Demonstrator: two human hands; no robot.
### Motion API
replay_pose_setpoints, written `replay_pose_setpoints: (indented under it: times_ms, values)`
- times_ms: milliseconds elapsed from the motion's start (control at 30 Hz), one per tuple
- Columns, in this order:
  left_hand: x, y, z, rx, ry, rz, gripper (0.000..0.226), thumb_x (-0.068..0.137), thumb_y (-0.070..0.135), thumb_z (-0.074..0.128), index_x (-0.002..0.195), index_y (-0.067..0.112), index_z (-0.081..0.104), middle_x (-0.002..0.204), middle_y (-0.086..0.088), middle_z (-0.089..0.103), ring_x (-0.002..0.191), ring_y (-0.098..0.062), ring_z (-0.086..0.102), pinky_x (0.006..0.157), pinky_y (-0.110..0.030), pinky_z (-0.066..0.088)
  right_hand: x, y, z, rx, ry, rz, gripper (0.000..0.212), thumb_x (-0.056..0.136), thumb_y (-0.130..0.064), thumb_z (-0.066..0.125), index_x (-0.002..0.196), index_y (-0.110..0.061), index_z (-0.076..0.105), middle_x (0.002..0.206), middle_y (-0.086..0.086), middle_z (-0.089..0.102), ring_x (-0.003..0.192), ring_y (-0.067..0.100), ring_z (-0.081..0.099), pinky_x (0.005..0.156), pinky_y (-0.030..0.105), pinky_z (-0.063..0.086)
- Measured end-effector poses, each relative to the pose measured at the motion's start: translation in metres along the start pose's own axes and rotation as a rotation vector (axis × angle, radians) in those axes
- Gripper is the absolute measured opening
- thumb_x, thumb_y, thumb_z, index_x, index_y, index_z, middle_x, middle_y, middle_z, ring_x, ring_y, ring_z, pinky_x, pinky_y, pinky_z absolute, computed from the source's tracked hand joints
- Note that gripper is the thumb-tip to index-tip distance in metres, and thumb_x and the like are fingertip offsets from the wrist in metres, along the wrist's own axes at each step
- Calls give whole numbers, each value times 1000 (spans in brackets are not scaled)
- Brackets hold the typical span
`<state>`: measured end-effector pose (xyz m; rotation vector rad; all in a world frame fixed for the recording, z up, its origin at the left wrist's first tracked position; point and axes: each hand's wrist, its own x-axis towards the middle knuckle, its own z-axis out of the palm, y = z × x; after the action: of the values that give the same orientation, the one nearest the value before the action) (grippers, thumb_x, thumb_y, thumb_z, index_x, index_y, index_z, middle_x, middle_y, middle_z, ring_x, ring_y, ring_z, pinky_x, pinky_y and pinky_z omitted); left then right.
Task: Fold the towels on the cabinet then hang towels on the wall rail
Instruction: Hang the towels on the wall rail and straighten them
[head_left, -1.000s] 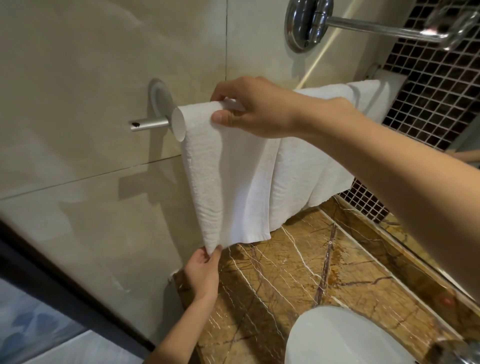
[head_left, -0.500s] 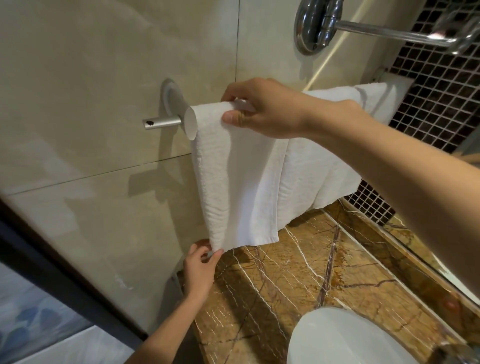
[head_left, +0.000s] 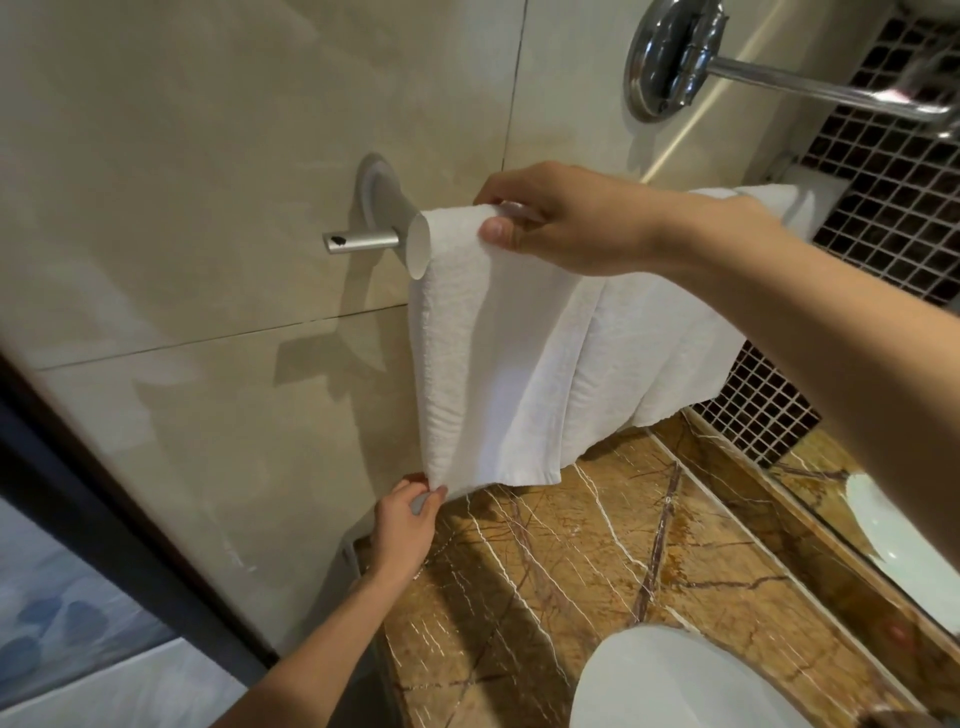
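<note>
You face beige wall tiles (head_left: 208, 156) — dark mosaic tiles (head_left: 893, 171) at two o'clock, a chrome arm (head_left: 779, 85) at one, a brown veined marble counter (head_left: 597, 571) at five.

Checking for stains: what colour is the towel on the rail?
Plain white towel, no stains visible, head view.

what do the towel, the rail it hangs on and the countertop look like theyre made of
Towel: white terry cloth, seemingly cotton, with a nubbly ribbed weave.
Rail: metal, probably brushed aluminium or steel, with a dull grey sheen.
Countertop: polished brown stone, likely marble, glossy with pale and dark veins.
</note>
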<state>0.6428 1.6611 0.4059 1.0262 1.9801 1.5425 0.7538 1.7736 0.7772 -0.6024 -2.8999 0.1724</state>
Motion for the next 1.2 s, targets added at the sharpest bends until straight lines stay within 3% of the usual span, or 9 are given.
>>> replay_pose_setpoints:
  times_ms: [100,267,367,433,533,600,800,1200]
  values:
    - [-3,-7,0,15,42,0,19,85,20,70,67,28,66,70,9,63,67,3,58,56,-2,38,1,1,-1,11,-18,8,34,99,-36,47,120,-12,56,104,-6,53,96,12,50,75,21,32]
    - [-8,-5,-3,-54,52,-17,28,80,24,74,75,50,63,79,29,67,78,11,61,59,0,41,1,-1,-3,10,-42,26,33,98,-38,47,118,-14,57,102,-6,54,94,14,50,78,26,33]
    - [-6,1,-6,-108,59,-59,33,76,25,78,86,46,54,82,23,69,76,9,63,59,-3,45,1,-5,-6,6,-58,46,32,98,-38,49,119,-16,58,105,-4,57,98,17,54,80,29,38]
    - [-6,4,-8,-160,26,-88,40,75,25,78,96,46,50,85,20,71,77,7,65,60,-4,47,0,-9,-10,14,-58,61,32,97,-37,50,121,-18,59,113,-2,62,106,18,56,90,34,44]
    - [-6,9,-8,-123,-41,-82,29,69,41,74,93,42,57,82,23,70,78,5,66,60,-4,46,0,-18,-12,74,-49,51,34,95,-40,53,123,-22,60,120,-3,63,111,14,57,98,35,45]
    - [-7,10,-8,-85,-55,-85,21,65,50,68,84,43,60,79,24,68,77,6,63,56,-6,45,1,-23,-8,87,-47,45,37,94,-43,54,124,-23,59,123,-5,62,112,14,56,95,31,43]
    - [-9,10,-10,-23,-72,-86,10,70,43,70,75,42,61,73,33,65,75,14,60,56,-3,42,4,-24,0,32,-12,17,37,95,-41,53,123,-18,57,116,1,61,103,18,55,78,25,36]
    - [-13,2,-7,73,-96,-83,23,76,22,77,70,36,60,66,32,64,71,16,59,55,2,39,4,-24,3,10,-16,-1,36,96,-38,52,122,-14,56,116,6,62,104,23,55,76,25,35]
